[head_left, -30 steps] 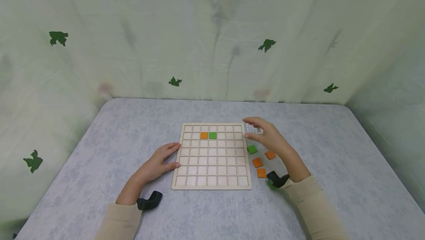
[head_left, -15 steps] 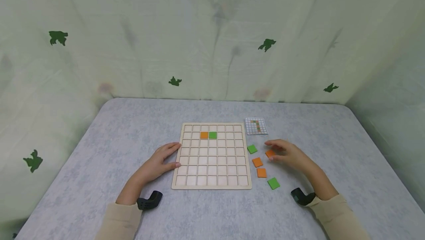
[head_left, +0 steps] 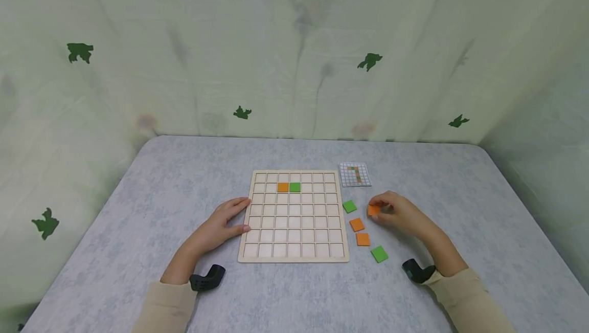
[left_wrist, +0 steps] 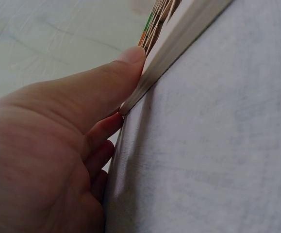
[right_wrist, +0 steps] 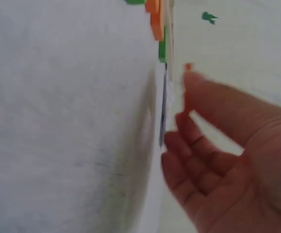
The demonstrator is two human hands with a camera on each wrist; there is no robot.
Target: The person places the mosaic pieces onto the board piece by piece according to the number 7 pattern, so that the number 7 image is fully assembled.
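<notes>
The orange tile (head_left: pixel 374 210) sits pinched between thumb and fingertips of the right hand (head_left: pixel 399 215), just off the table (head_left: pixel 138 195) to the right of the board (head_left: pixel 294 216); it looks thin, stiff and light, likely slick-faced, so opposite edges are the best grip. The left hand (head_left: pixel 221 225) lies open, fingers straight, thumb against the board's left edge. Two orange tiles (head_left: pixel 356 225) and two green tiles (head_left: pixel 379 253) lie nearby.
</notes>
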